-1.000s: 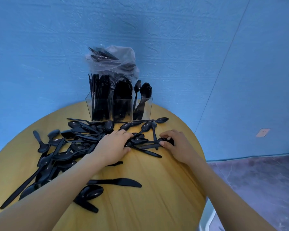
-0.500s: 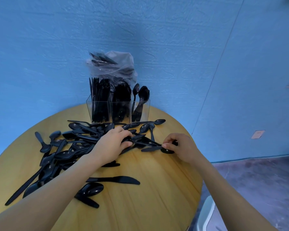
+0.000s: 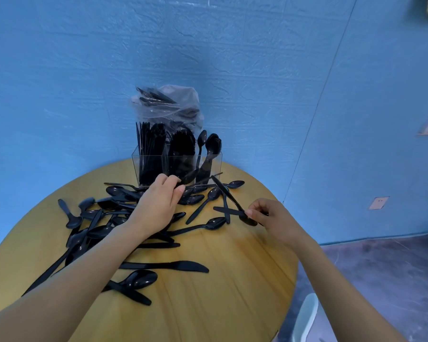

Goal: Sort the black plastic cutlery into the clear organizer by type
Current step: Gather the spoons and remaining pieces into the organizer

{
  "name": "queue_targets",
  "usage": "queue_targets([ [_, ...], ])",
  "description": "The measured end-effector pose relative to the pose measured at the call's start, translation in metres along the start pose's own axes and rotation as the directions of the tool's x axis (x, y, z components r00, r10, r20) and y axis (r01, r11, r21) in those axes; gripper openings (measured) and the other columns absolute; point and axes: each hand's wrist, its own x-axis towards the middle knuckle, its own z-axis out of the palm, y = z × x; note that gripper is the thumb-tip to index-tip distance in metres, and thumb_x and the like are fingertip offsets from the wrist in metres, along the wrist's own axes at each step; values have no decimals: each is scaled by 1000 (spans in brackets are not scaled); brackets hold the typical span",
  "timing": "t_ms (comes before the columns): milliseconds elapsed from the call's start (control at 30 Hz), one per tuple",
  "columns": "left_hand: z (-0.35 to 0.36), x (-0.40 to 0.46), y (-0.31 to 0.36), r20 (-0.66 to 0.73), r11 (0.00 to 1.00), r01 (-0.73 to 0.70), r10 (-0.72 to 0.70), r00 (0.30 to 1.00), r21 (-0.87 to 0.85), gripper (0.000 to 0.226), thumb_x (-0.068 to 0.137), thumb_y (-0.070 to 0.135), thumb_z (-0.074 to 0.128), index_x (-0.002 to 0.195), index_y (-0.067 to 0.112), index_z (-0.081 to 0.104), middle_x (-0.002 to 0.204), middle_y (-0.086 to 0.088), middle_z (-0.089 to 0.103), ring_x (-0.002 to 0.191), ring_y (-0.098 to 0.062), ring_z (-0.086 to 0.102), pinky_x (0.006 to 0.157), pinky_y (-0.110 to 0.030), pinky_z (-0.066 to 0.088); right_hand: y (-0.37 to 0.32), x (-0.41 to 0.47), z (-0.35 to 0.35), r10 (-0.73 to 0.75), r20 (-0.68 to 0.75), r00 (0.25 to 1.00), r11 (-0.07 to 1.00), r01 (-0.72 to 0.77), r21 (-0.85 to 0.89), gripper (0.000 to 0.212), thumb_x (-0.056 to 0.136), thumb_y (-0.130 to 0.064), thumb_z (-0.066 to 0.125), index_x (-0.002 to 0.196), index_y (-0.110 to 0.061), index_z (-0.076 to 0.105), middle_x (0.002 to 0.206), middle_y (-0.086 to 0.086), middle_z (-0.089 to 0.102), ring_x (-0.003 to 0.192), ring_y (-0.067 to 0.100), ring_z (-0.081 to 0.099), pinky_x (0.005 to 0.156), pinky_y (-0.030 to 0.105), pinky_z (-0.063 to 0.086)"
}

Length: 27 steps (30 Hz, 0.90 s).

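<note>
1. the black plastic cutlery (image 3: 124,218) lies scattered over the left and middle of the round wooden desk (image 3: 232,280), mostly spoons, with a knife (image 3: 166,265) lying alone toward 6 o'clock of the heap.
2. the clear organizer (image 3: 177,166) stands at 12 o'clock on the desk, against the blue wall; its left and middle compartments look packed, and the right one holds only a few spoons.
3. the right hand (image 3: 272,218) pinches a spoon (image 3: 232,201) by its bowl end, handle tilted up toward 11 o'clock; a second piece seems caught in the same pinch.
4. the left hand (image 3: 158,203) rests on the heap just in front of the organizer, fingers curled round what looks like a spoon or two; how many i cannot tell.
5. judged step: gathering spoons, with much of the heap not yet sorted.
6. next move likely calls for lifting the held spoons clear of the tangle, turning them handle down, and dropping them into the right compartment at about 1 o'clock.
7. a clear bag (image 3: 168,107) of more cutlery sits behind the organizer.
</note>
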Motion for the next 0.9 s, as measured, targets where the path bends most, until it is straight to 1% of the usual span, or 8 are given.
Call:
queue_targets([
  [67, -4, -2, 1, -11, 1000, 16, -16, 1000, -18, 36, 101, 31, 30, 117, 6, 48, 100, -1, 41, 82, -15, 47, 70, -25, 35, -4, 0, 1, -2, 3, 1000, 1000, 2, -6, 14, 93, -22, 59, 80, -16, 60, 79, 1, 60, 69, 10, 49, 66, 21, 39],
  [167, -9, -5, 3, -73, 998, 24, -28, 997, -54, 31, 101, 32, 28, 104, 7, 46, 91, 0, 39, 73, -11, 42, 60, -24, 32, -12, 1, 9, -39, 37, 999, 977, 45, -208, 13, 92, -24, 59, 81, -17, 58, 80, -1, 60, 72, 11, 50, 67, 25, 41],
  [267, -15, -9, 8, -81, 994, 41, -50, 995, -103, 26, 100, 33, 29, 87, 13, 38, 80, 2, 37, 66, -11, 39, 54, -20, 29, -26, -3, 20, -190, 78, 979, 908, 205, -365, 13, 92, -27, 58, 81, -21, 55, 80, -8, 57, 82, 10, 47, 72, 28, 42],
  [367, -20, -14, 13, 65, 966, 145, -134, 989, -213, 27, 101, 34, 31, 86, 14, 42, 82, -4, 53, 68, -18, 51, 57, -23, 37, -43, -8, 30, -359, 145, 922, 813, 386, -437, 14, 92, -30, 58, 81, -25, 52, 82, -14, 49, 85, 6, 38, 72, 19, 36],
  [500, -28, -23, 14, 366, 908, 314, -202, 908, -278, 28, 101, 33, 33, 101, 12, 51, 88, 2, 61, 71, -8, 56, 66, -22, 45, -51, -12, 37, -489, 188, 852, 714, 514, -476, 13, 91, -29, 59, 82, -21, 54, 85, -14, 47, 85, 6, 35, 70, 14, 32],
  [633, -32, -33, 14, 574, 785, 455, -159, 803, -419, 22, 100, 32, 39, 97, 13, 50, 80, 0, 60, 55, -7, 47, 53, -20, 40, -53, -10, 44, -553, 222, 803, 636, 579, -510, 13, 90, -28, 60, 84, -17, 58, 87, -15, 45, 87, 7, 37, 68, 12, 29],
  [733, -29, -37, 15, 626, 679, 508, -91, 775, -530, 15, 100, 26, 44, 98, 11, 46, 70, 1, 50, 46, -5, 37, 45, -17, 31, -56, -8, 50, -555, 221, 802, 639, 582, -503, 12, 90, -27, 60, 83, -17, 57, 88, -16, 42, 85, 3, 32, 68, 11, 29],
  [900, -24, -42, 13, 565, 731, 452, -111, 817, -510, 11, 99, 21, 46, 90, 14, 48, 67, 2, 43, 43, -4, 33, 45, -16, 30, -57, -6, 51, -488, 216, 846, 727, 531, -436, 7, 91, -14, 59, 97, -12, 62, 97, -11, 45, 93, 13, 40, 80, 20, 33],
])
